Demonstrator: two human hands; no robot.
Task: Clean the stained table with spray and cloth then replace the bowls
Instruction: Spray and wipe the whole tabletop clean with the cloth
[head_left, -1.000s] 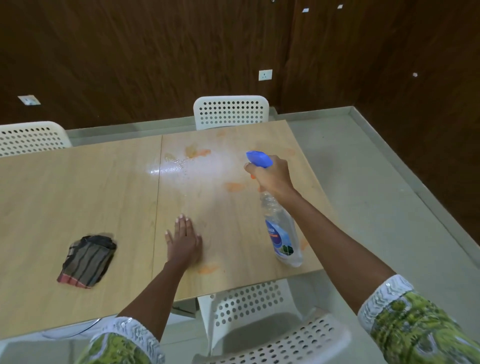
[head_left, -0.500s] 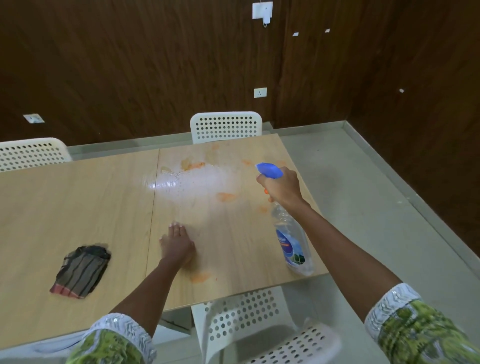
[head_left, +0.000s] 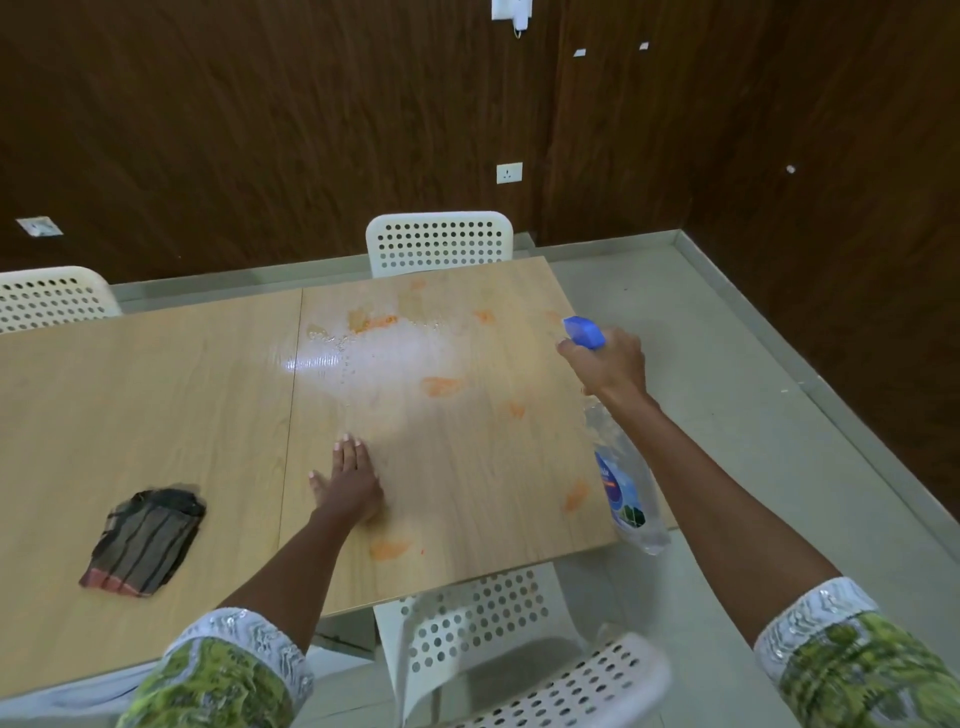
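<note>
Since a second ago my right hand (head_left: 608, 364) has carried the clear plastic spray bottle with the blue trigger head (head_left: 626, 480) out toward the right edge of the light wooden bench (head_left: 156, 405), and more of the far stained part has come into sight. My grip there is clamped round the bottle's neck, nozzle aimed left across the bench, body hanging down past the edge. My left hand (head_left: 349, 483) has stayed flat, fingers straight, pressed on the bench near the seam.

A wet sheen (head_left: 363, 358) lies over the far middle, so I judge spraying is under way and wiping not yet begun. I count about eight orange stains (head_left: 441, 385), scattered from the far edge to the near one. One dark striped cloth (head_left: 145, 543) lies crumpled on the bench well to my left, untouched. Three white perforated plastic chairs (head_left: 439, 241) show around the bench. No bowls are in sight.
</note>
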